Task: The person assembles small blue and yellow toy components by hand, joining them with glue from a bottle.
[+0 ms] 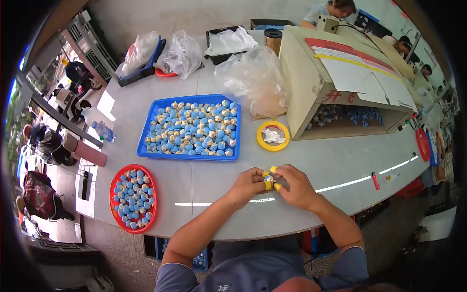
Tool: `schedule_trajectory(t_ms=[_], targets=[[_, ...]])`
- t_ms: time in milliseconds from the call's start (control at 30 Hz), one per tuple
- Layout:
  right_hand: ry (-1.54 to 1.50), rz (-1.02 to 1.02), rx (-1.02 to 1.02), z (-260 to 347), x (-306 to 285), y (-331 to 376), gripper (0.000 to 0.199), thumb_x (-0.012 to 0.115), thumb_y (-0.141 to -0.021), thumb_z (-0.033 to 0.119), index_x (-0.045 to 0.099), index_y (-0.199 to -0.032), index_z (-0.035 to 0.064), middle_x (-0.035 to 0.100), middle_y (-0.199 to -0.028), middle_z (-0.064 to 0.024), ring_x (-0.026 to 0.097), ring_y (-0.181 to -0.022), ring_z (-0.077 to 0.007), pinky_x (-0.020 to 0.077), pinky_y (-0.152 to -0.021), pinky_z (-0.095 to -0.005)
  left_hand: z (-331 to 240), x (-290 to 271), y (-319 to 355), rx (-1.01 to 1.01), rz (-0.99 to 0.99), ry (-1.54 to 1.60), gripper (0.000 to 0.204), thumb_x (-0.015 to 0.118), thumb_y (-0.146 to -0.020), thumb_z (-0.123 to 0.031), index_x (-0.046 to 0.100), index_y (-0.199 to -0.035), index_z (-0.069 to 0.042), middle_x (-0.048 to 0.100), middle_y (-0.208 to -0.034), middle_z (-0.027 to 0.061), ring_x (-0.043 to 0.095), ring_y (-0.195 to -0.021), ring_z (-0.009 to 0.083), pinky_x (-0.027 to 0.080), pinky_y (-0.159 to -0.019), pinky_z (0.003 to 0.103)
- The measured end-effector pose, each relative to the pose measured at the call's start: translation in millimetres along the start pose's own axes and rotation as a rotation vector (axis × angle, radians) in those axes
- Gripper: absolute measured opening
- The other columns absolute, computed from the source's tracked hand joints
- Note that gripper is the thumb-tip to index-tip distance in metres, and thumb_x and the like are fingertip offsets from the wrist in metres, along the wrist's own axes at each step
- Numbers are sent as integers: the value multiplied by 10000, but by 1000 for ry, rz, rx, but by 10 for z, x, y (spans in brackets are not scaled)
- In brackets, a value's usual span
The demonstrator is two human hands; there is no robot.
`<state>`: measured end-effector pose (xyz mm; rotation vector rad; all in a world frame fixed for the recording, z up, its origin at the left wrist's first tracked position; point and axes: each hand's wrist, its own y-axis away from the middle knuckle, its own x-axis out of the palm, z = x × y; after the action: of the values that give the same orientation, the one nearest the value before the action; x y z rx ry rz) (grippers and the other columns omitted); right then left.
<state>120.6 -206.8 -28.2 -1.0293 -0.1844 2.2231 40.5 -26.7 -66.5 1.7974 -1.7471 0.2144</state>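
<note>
Low over the near side of the table, my left hand (247,187) and my right hand (296,187) meet fingertip to fingertip. Between them is a small blue and cream figurine piece (270,179), pinched by both and partly covered by the fingers. Yellow wraps (277,186) cover several of my thumb and finger tips. Beyond my hands, to the left, a blue tray (189,157) holds many similar blue and cream pieces. More of these lie in a red oval tray (155,194) left of my left forearm. A round yellow dish (273,148) with crumpled white material sits just beyond my hands.
A large cream box (302,73) with an open front, pieces inside, stands at the right back. Clear plastic bags (253,78) and a black bin (221,59) line the back. A pink bottle (90,152) stands left; a small red tool (375,181) lies right. Other people (318,14) sit beyond.
</note>
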Motion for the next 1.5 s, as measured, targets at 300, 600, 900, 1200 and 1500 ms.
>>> schedule_trajectory(t_ms=[300,600,900,1200,1500], targets=[[-91,-23,49,-151,153,17,364,609,-680,-119,540,-1019,-8,615,-936,-139,636,-839,-296,530,-733,-353,6,-24,35,8,-11,-36,343,642,-857,-66,463,-1123,59,614,-1070,147,638,-987,207,524,-875,287],[-128,-71,97,-177,148,33,270,612,-727,-110,572,-976,-14,622,-883,-134,642,-824,-278,529,-740,-334,-42,13,37,-4,20,-67,328,560,-879,-15,481,-1184,77,596,-1143,162,633,-1036,233,528,-878,292],[-296,-134,176,-216,56,49,196,605,-787,-99,577,-968,-30,644,-916,-136,651,-850,-230,525,-772,-300,-97,41,27,-129,149,276,325,421,-949,-4,458,-1266,53,554,-1241,172,593,-1125,269,496,-964,317],[-307,-149,105,-215,36,34,202,617,-761,-106,593,-943,-22,637,-888,-125,635,-807,-229,521,-740,-303,10,5,6,-79,173,316,329,447,-978,-46,446,-1299,23,547,-1252,154,597,-1113,248,513,-949,292],[-202,-177,68,-242,2,58,208,634,-754,-76,604,-950,-12,639,-885,-128,633,-793,-232,508,-719,-309,52,20,-22,-60,183,357,292,513,-961,-82,497,-1246,-20,586,-1193,133,610,-1087,231,541,-894,285]])
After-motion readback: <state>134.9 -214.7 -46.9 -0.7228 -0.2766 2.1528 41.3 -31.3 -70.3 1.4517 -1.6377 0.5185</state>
